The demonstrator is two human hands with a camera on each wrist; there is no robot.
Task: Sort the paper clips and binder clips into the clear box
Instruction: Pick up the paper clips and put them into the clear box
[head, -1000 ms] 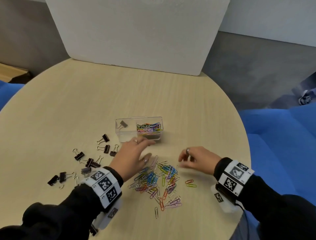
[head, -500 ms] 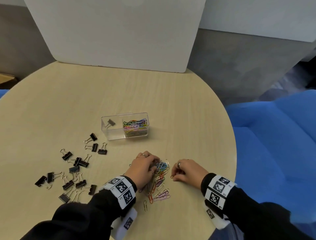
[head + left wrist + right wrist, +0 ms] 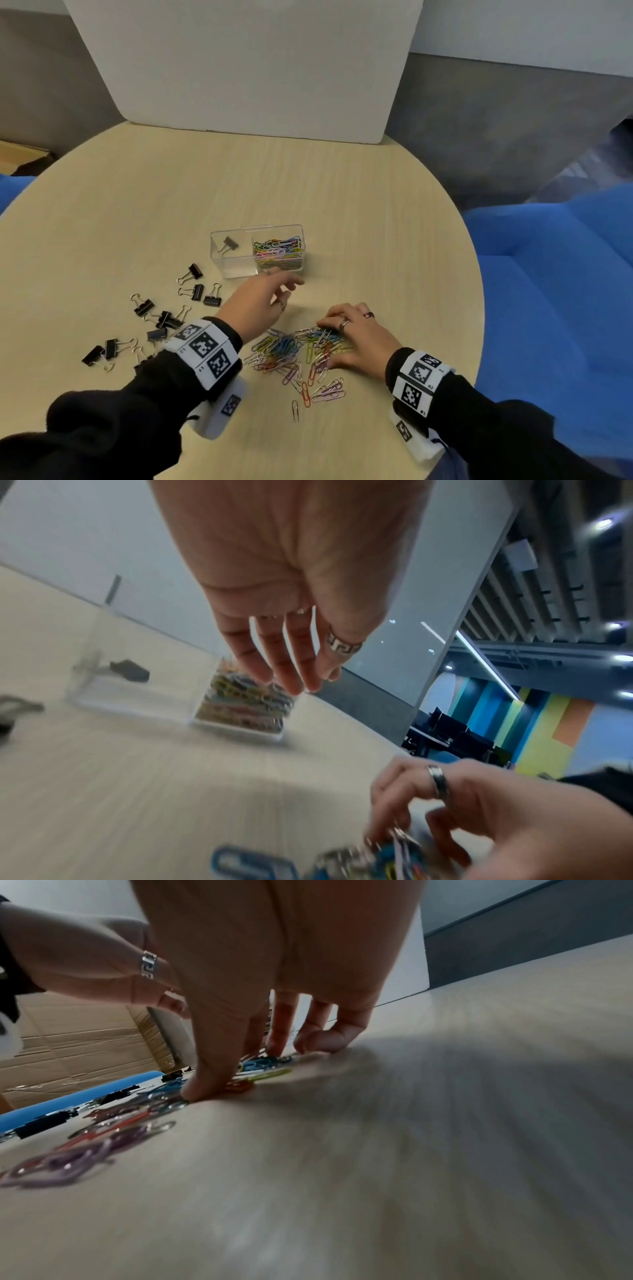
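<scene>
Clear box (image 3: 239, 270): stands near the middle of the round table (image 3: 342, 192), long axis running left to right, open top up; a divider splits it into a left and a right compartment.
Left compartment: holds one black binder clip (image 3: 228, 244), its wire handles pointing toward the near left corner of the box.
Right compartment: filled with coloured paper clips (image 3: 278, 250), most lying roughly left to right.
Loose binder clips (image 3: 164, 318): scattered on the table's left near part, from just beside the box's near left corner down toward the left sleeve; their handles point in mixed directions.
Loose paper clips (image 3: 294, 356): a dense heap near the table's near edge, between the two wrists, with a few strays trailing toward that edge; long axes mixed.
Left hand (image 3: 257, 301): raised above the table just in front of the box's near wall, fingers (image 3: 291, 669) straight, slightly spread and pointing toward the paper-clip compartment; nothing shows between them.
Right hand (image 3: 356, 339): palm down on the right side of the heap, fingers (image 3: 284, 1031) bent and thumb (image 3: 209, 1080) pressed to the table, closing round a bunch of clips.
Open room: bare tabletop behind and right of the box up to the white board (image 3: 239, 68) standing at the far edge; bare strip along the right edge beside the blue seat (image 3: 548, 274).
</scene>
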